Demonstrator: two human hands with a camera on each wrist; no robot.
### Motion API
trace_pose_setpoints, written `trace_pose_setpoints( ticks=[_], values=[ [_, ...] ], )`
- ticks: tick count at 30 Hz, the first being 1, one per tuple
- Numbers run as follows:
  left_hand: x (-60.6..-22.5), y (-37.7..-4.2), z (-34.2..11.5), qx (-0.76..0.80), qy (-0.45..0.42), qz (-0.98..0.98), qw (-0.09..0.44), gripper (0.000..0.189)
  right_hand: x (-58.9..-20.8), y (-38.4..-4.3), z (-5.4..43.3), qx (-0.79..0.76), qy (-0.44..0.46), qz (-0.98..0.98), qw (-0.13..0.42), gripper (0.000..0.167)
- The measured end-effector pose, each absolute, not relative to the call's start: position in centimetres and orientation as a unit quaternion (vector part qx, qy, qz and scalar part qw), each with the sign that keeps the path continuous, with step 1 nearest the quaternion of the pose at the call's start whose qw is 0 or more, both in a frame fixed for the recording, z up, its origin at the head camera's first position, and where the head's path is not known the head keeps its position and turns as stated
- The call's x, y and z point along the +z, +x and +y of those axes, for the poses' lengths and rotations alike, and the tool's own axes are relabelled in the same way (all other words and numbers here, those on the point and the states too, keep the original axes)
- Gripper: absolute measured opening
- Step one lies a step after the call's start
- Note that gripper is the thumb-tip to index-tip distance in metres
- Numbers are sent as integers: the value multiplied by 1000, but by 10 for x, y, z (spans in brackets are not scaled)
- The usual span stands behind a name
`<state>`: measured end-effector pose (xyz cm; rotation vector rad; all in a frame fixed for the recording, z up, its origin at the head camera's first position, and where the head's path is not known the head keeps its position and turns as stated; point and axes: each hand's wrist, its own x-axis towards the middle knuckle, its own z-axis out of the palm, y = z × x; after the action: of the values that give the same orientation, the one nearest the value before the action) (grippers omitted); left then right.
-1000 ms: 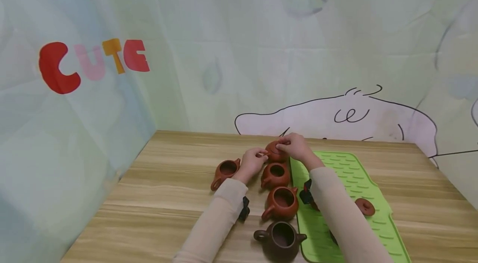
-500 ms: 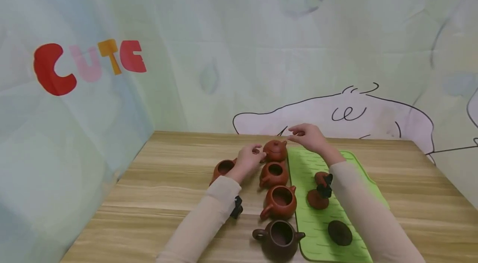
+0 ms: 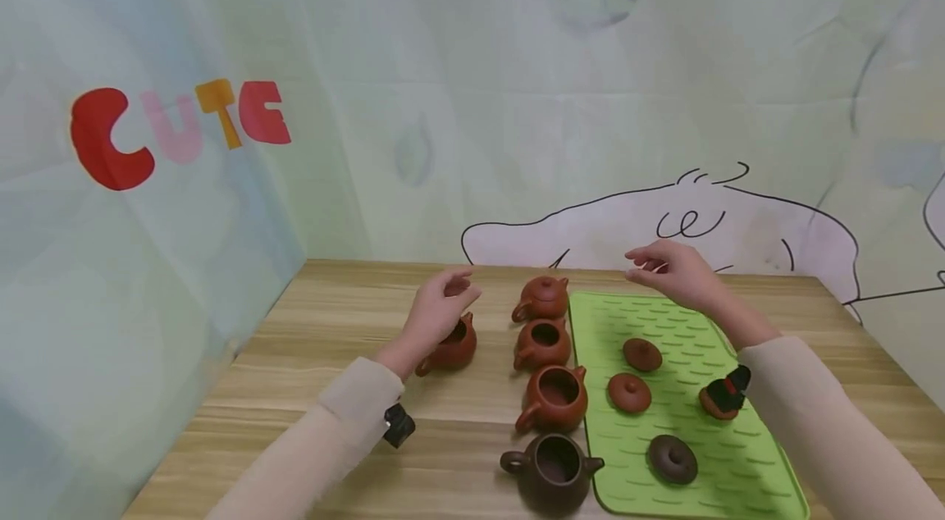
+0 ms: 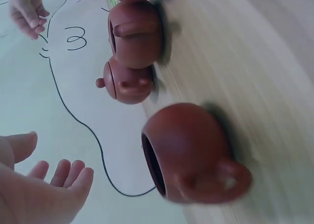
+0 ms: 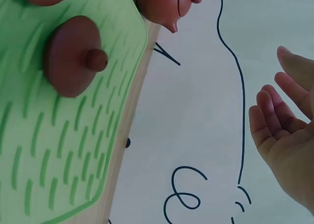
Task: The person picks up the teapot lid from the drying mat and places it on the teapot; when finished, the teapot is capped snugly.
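Note:
My left hand (image 3: 435, 311) hovers, holding nothing, over an open reddish-brown teapot (image 3: 452, 349) set apart on the left; the left wrist view shows that teapot (image 4: 189, 150) beside the relaxed fingers. Above the far end of the green mat (image 3: 687, 323), my right hand (image 3: 675, 272) hangs in the air with nothing in it. Between the hands stands a small teapot with its lid on (image 3: 545, 298). Nearer me in the same row come two lidless reddish teapots, the small one (image 3: 543, 344) and the wider one (image 3: 557, 399), then a dark brown lidless teapot (image 3: 555, 472).
On the mat lie reddish lids, one farther back (image 3: 642, 354), one nearer the row (image 3: 629, 394) and one partly behind the right wrist camera (image 3: 719, 403). A dark brown lid (image 3: 673, 459) lies nearest me. Printed fabric (image 3: 443, 134) hangs behind the wooden table (image 3: 354, 438).
Both hands have come away from the farthest lidded teapot, the right one first. My left hand has moved left to the separate teapot, my right hand to the right over the mat.

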<state>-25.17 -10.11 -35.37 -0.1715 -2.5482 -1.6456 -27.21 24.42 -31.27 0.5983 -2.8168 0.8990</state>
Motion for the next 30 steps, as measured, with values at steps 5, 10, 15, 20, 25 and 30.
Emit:
trace_pose_setpoints(
  ticks=[5, 10, 15, 20, 25, 30],
  values=[
    [-352, -234, -122, -556, -43, -827, 71, 39, -317, -256, 254, 298, 214, -928, 62, 34],
    [-362, -223, -137, -560, -27, -824, 81, 39, -331, -245, 258, 302, 207, -929, 57, 37],
    [-377, -212, -146, -559, 5, -827, 64, 40, -353, -243, 258, 308, 195, -930, 52, 39],
    [-393, -208, -148, -566, 31, -822, 49, 41, -370, -241, 258, 331, 187, -924, 50, 36],
    [-405, -207, -149, -563, 45, -824, 53, 39, -382, -238, 258, 354, 179, -917, 36, 36],
    [-411, -204, -150, -560, 48, -825, 55, 36, -393, -237, 264, 343, 162, -925, 19, 38]
  ],
)
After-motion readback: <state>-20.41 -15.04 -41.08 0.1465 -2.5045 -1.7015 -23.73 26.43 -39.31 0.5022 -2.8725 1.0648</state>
